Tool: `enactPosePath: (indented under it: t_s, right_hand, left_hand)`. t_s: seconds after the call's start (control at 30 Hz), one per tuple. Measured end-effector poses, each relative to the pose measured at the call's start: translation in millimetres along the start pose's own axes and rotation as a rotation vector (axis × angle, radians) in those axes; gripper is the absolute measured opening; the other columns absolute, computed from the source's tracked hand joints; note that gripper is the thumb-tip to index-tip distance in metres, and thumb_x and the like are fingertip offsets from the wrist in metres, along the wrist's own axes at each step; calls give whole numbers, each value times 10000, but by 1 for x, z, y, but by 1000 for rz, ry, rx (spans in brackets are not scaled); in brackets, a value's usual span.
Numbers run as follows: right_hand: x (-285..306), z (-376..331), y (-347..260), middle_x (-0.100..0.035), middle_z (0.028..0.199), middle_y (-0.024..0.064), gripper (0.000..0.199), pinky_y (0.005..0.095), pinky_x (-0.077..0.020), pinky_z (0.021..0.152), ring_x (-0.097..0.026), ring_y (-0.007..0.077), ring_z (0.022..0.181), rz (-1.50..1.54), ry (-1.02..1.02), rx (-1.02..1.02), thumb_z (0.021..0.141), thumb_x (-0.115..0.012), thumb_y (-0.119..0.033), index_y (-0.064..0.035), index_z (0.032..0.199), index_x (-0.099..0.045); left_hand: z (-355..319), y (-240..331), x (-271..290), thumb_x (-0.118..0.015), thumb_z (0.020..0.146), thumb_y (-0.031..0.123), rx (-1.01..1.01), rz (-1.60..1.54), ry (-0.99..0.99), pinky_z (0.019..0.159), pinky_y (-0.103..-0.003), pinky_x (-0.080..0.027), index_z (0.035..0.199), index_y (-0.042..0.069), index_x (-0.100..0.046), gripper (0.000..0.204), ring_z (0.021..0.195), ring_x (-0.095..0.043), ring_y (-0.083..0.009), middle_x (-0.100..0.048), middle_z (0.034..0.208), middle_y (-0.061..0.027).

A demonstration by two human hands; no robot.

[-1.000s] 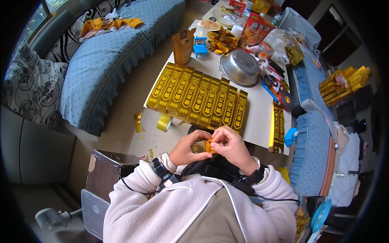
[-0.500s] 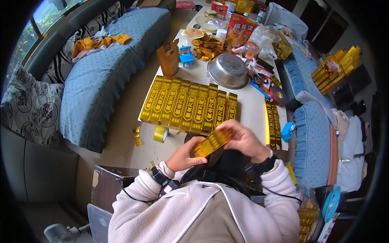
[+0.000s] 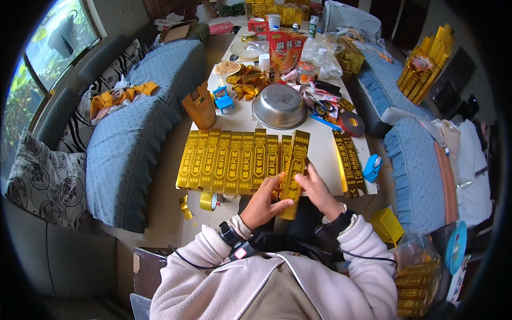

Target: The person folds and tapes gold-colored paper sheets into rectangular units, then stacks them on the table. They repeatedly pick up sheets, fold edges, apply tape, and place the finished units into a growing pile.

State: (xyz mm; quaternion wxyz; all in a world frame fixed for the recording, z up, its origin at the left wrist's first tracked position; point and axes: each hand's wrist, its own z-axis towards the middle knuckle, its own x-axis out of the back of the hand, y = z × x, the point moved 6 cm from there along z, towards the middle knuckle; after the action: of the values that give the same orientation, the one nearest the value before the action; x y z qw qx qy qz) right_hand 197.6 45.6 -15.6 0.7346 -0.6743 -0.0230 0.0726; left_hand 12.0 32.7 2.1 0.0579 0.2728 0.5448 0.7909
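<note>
Between both my hands is a long narrow gold box [image 3: 293, 184] with black printing, its far end leaning over the near edge of the table. My left hand [image 3: 262, 204] grips its left side near the lower end, thumb across the front. On the other side, my right hand [image 3: 318, 193] has its fingers closed on the box's right edge. Just beyond lies a row of several similar gold boxes [image 3: 225, 162], side by side along the table's near edge. A roll of yellowish tape [image 3: 208, 200] sits at the table edge, left of my left hand.
On the white table [image 3: 321, 144] stand an upturned metal bowl [image 3: 279, 105], a brown paper pouch [image 3: 200, 108], a small blue chair-shaped stand [image 3: 223, 99] and a red food bag [image 3: 286, 52]. Flat gold cartons [image 3: 349, 165] and a blue tape dispenser [image 3: 373, 168] lie right. Sofas flank the table.
The gold box has swung from a slant low over my lap to nearly upright, reaching the table edge. Both hands have shifted with it, and the head view has tilted up.
</note>
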Motion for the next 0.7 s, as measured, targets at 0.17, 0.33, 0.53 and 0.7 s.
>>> enactPosePath:
  t_s: [0.17,0.33,0.53,0.7]
  right_hand:
    - [85,10,25,-722,1150,185,523,399,-554,902,-711,301,1030,-512,262,-102,1081,-576,-301,5,1497,-496]
    - [88,32,81,-741,1103,265,742,450,-567,902,-732,391,1009,-665,329,-224,1015,-685,-328,13,1599,-378]
    - [101,25,45,-745,1136,242,698,484,-563,922,-717,391,1034,-764,399,-109,968,-741,-373,39,1482,-511]
    - [169,-4,4,-582,1409,232,834,504,-404,1128,-501,399,1344,-1426,709,-325,857,-828,-441,11,1459,-471]
  left_hand:
    - [-2,-14,21,-766,967,312,-49,185,72,1048,-428,-501,1417,16,-602,563,1229,-616,-402,-638,1325,-215]
    - [-3,-33,15,-758,953,255,-71,264,-19,1137,-474,-451,1410,66,-627,511,1361,-557,-416,-618,1440,-200]
    - [5,-21,-6,-764,927,195,-169,334,-267,1283,-572,-216,1453,142,-619,548,1569,-323,-411,-511,1602,-139]
    - [26,-11,-45,-787,891,260,-417,530,-428,1302,-575,-169,1526,193,-551,681,1600,-263,-376,-427,1665,-113]
